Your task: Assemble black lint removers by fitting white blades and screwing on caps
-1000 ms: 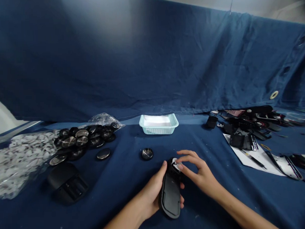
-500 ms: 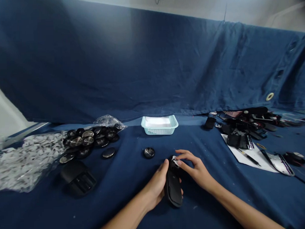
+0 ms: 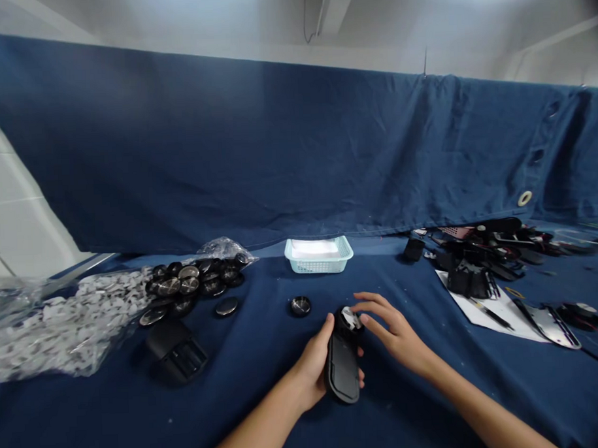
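Black case (image 3: 343,374) held by the left hand, white piece (image 3: 350,318) at its far end

Left hand (image 3: 309,371): closed round the case from the left, thumb along the upper left edge, fingertips showing past the right edge. Right hand (image 3: 394,332): partly curled, thumb and forefinger beside the white piece; from my remote post I cannot tell whether they grip it or only touch.

Key relation: the case's long axis runs nearly straight away from the wearer. Its round far end, with the white piece, lies just left of the right fingertips, so I log the right hand as nearer to that piece; the left supports the body.

Outward: one round dark cup (image 3: 300,306) sits on the blue-covered desk (image 3: 264,356), ahead and slightly left of the case. Beyond it, a pale basket (image 3: 320,267). Further left, I record a slotted black box (image 3: 178,352), a heap of dark discs (image 3: 188,285) and a clear bag of white parts (image 3: 96,316). Far right: paper with a pen (image 3: 496,316) on it, near assorted dark parts (image 3: 506,246).
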Available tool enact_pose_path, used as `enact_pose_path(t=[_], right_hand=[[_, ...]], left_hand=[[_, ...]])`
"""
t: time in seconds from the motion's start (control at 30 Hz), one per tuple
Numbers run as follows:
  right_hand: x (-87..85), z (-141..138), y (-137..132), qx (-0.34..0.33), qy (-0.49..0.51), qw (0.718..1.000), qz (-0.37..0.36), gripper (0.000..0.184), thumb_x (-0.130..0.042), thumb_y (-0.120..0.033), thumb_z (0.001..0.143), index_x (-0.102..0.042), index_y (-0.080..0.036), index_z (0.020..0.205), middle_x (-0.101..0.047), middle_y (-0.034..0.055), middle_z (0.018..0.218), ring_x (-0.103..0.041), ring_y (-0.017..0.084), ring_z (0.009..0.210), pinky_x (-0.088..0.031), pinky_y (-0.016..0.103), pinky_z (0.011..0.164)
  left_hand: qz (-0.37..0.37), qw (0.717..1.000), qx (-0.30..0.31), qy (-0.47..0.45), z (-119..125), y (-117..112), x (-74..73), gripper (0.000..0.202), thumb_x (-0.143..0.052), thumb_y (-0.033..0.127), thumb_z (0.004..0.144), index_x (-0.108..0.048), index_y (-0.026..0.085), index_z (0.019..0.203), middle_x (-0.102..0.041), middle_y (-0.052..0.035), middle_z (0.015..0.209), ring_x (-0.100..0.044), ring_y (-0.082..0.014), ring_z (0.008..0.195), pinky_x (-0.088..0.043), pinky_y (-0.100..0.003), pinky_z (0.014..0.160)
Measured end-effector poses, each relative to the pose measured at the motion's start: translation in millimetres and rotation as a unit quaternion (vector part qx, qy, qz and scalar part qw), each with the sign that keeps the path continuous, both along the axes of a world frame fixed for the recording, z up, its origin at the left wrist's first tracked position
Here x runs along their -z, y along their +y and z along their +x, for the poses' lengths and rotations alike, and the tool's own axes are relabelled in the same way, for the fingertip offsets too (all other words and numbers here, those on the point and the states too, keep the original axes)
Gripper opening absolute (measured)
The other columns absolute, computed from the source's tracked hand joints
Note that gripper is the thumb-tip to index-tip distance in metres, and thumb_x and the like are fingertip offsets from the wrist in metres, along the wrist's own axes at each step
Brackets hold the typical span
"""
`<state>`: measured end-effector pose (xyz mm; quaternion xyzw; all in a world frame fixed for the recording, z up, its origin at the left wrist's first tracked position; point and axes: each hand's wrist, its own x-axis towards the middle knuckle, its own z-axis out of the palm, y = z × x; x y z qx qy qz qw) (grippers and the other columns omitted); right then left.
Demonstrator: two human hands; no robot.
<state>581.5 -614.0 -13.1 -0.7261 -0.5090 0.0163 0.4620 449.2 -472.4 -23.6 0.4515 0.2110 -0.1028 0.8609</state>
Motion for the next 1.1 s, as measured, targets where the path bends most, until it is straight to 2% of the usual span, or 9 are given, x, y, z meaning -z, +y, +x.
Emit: enact_pose_path(t=[0.13,0.23,0.43,0.63,0.77,0.93,1.1], right_hand=[[2.1,-2.8,-7.1,0.015,-0.014,0.999,-0.029,0.031,-0.046,-0.042,0.096,-0.067,-0.027,0.112,-0.054,0.0092,0.134,-0.05,0.028,0.126,-0.04,0.052,0.107],[-0.1,-9.2,-10.7,0.012,-0.036,0.999,-0.037,0.03,-0.046,-0.04,0.096,-0.068,-0.027,0.112,-0.052,0.0091,0.137,-0.048,0.03,0.128,-0.04,0.055,0.107],[-11.3,-15.2,-5.3,-0.001,-0.077,0.995,-0.057,0.032,-0.045,-0.037,0.097,-0.062,-0.03,0.123,-0.042,0.0071,0.148,-0.041,0.029,0.135,-0.036,0.055,0.11],[-11.5,-8.1,-5.5,0.046,-0.039,0.997,-0.056,0.033,-0.042,-0.041,0.098,-0.07,-0.027,0.108,-0.043,0.008,0.147,-0.04,0.03,0.135,-0.036,0.056,0.109],[-11.5,-15.4,-13.8,0.04,-0.034,0.997,-0.061,0.032,-0.044,-0.041,0.097,-0.069,-0.028,0.112,-0.043,0.0072,0.147,-0.041,0.03,0.134,-0.036,0.054,0.11],[-15.0,-23.3,-15.3,0.044,-0.135,0.987,-0.08,0.033,-0.043,-0.039,0.098,-0.062,-0.033,0.124,-0.039,0.0067,0.15,-0.036,0.03,0.137,-0.035,0.056,0.108],[-17.7,-18.8,-11.1,0.078,-0.26,0.954,-0.127,0.034,-0.04,-0.037,0.099,-0.056,-0.036,0.129,-0.036,0.0074,0.152,-0.029,0.032,0.14,-0.027,0.063,0.108]], left_hand=[[-0.014,1.0,-0.017,0.007,0.8,0.8,1.2,0.084,-0.027,0.079,0.083,-0.066,0.005,0.09,-0.067,-0.0132,0.061,-0.065,-0.0221,0.053,-0.049,-0.03,0.055],[-0.021,0.999,-0.045,0.002,-0.2,-1.3,-2.7,0.079,-0.029,0.076,0.085,-0.064,0.007,0.099,-0.067,-0.01,0.062,-0.065,-0.0223,0.052,-0.049,-0.03,0.054],[-0.016,0.999,-0.047,-0.008,-2.1,-4.7,-7.5,0.071,-0.035,0.073,0.087,-0.06,0.01,0.11,-0.069,-0.0092,0.071,-0.065,-0.0219,0.051,-0.049,-0.031,0.052],[0.005,1.0,-0.025,0.004,0.2,-0.7,-2.5,0.08,-0.034,0.078,0.083,-0.066,0.005,0.095,-0.069,-0.014,0.063,-0.066,-0.0224,0.054,-0.049,-0.028,0.053],[0.015,0.999,-0.03,0.007,1.6,-1.2,-2.8,0.079,-0.035,0.077,0.083,-0.067,0.006,0.091,-0.069,-0.0138,0.063,-0.066,-0.0217,0.054,-0.05,-0.028,0.054],[0.025,0.999,-0.046,-0.006,1.1,-6.2,-5.5,0.074,-0.037,0.075,0.085,-0.066,0.008,0.096,-0.069,-0.011,0.064,-0.065,-0.0214,0.053,-0.051,-0.029,0.054],[0.047,0.998,-0.043,0.004,0.3,-8.4,-6.7,0.076,-0.034,0.076,0.085,-0.067,0.007,0.089,-0.069,-0.0116,0.062,-0.066,-0.0216,0.052,-0.051,-0.029,0.053]])
